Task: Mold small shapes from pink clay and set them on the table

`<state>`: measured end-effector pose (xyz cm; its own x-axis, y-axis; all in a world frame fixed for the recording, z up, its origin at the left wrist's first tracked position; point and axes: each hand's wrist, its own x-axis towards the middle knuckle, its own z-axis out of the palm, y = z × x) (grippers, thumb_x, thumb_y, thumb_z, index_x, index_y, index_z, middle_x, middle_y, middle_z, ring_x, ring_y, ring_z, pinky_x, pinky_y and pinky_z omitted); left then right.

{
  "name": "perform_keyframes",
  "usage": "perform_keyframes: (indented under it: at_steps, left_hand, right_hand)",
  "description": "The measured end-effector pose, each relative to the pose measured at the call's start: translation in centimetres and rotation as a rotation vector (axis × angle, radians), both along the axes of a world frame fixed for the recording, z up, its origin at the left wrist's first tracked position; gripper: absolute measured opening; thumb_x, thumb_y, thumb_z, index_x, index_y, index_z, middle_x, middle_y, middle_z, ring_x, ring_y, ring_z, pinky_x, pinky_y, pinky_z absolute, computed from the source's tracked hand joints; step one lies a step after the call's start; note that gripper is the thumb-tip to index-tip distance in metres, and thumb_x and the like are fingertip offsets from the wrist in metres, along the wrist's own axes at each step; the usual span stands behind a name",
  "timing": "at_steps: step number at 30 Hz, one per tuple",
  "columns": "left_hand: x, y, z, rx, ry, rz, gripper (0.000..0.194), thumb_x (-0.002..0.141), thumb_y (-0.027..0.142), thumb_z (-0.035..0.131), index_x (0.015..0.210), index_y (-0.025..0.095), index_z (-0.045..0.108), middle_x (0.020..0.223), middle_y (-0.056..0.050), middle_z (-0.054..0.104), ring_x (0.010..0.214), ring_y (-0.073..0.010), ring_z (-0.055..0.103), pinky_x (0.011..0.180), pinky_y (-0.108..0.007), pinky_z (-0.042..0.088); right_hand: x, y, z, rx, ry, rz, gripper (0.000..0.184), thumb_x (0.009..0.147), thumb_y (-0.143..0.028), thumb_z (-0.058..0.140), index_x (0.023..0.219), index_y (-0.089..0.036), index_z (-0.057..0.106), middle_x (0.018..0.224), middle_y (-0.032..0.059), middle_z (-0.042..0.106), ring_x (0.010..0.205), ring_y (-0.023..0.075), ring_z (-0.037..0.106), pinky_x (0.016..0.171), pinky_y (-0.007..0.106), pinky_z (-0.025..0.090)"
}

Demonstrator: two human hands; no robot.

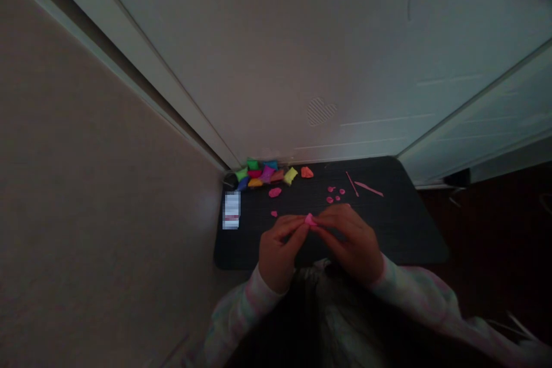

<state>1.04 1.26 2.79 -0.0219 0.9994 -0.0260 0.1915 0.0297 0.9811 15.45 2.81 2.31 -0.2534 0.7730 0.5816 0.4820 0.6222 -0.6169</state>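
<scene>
A small, bright pink lump of clay-like material is held in the air over the near part of a dark, rectangular table with rounded corners. The left hand has its thumb and forefinger clamped on the lump from one side, and the right hand pinches it from the other side, so the fingertips of both hands almost meet. The other fingers of both hands are bent, and I cannot tell exactly how they stand.

Just beyond the right hand lie several small, roundish pink pieces, and to the right of these, two thin pink sticks, near each other. Beyond the left hand there are a small pink scrap and a flat, oval pink piece. At the far left edge, a heap of small packets in many colours lies close together; any printing on them is too small to read. An orange lump is to the right of the heap. A whitish rectangular object at the left is covered with blurred squares, therefore its writing cannot be read. The pale wall panel behind carries a striped heart shape.
</scene>
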Motion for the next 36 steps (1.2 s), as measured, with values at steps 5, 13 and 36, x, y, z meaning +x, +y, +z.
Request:
perform_keyframes:
  at_steps: [5,13,36]
  left_hand:
    - [0.12,0.02,0.07,0.019,0.021,0.032,0.017,0.072,0.015,0.058,0.083,0.02,0.07,0.084,-0.003,0.07,0.085,-0.0162,0.062,0.08,-0.027,0.048]
    - [-0.06,-0.01,0.03,0.053,0.033,0.073,0.015,0.071,0.017,0.059,0.081,0.02,0.07,0.083,-0.003,0.07,0.082,-0.016,0.062,0.078,-0.028,0.048]
    - [-0.28,-0.04,-0.36,0.102,0.182,0.072,0.014,0.072,0.019,0.057,0.08,0.02,0.068,0.083,-0.004,0.069,0.082,-0.0174,0.061,0.087,-0.036,0.042]
  right_hand:
    - [-0.22,0.07,0.13,0.008,0.026,0.01,0.008,0.078,-0.013,0.055,0.081,-0.017,0.061,0.07,0.0047,0.065,0.067,0.0157,0.058,0.063,0.031,0.047]
    - [-0.55,-0.06,-0.14,-0.049,0.018,0.018,0.009,0.077,-0.015,0.057,0.085,-0.017,0.06,0.075,0.0051,0.066,0.072,0.016,0.059,0.066,0.031,0.048]
    - [-0.82,-0.34,-0.7,-0.176,0.04,0.008,0.007,0.078,-0.019,0.054,0.084,-0.019,0.058,0.077,0.0044,0.066,0.074,0.0165,0.06,0.068,0.03,0.049]
